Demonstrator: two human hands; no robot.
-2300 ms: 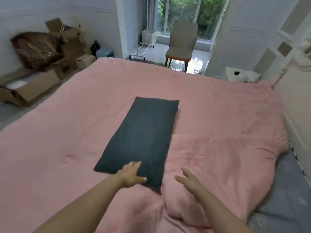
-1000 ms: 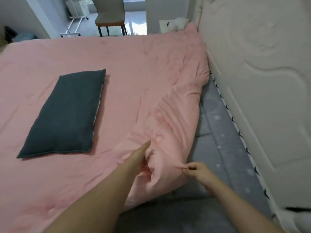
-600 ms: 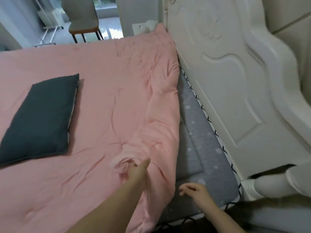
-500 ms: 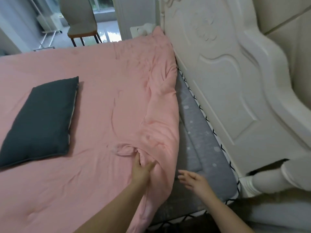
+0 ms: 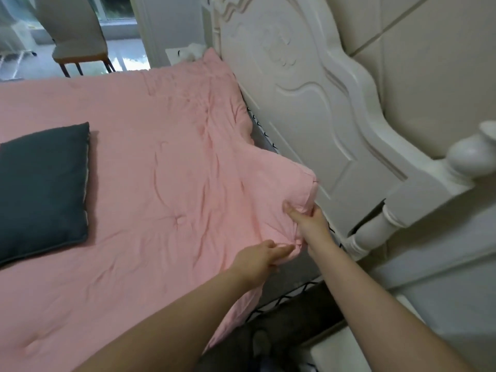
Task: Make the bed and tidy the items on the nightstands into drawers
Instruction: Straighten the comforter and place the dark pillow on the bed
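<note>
A: Hands?

B: Both on the pink comforter point(image 5: 166, 167), at its near corner by the white headboard point(image 5: 303, 108). Right hand point(image 5: 308, 221) has its fingers closed on a bunch of the fabric, the corner lifted just beside the headboard panel. Left hand point(image 5: 257, 260) is lower, at the folded edge, fingers pinched onto the cloth there.

A: Comforter's position?

B: Spread over most of the bed, wrinkled near the held corner. A thin strip of grey sheet point(image 5: 259, 132) shows between its far edge and the headboard.

A: Anything lying on it?

B: Dark pillow point(image 5: 43, 189), flat on the comforter at the left, well apart from both hands.

A: Nightstands?

B: One white top point(image 5: 182, 53) visible past the far corner of the bed; items too small to tell. Chair point(image 5: 72, 30) beyond the bed, near the window.
</note>
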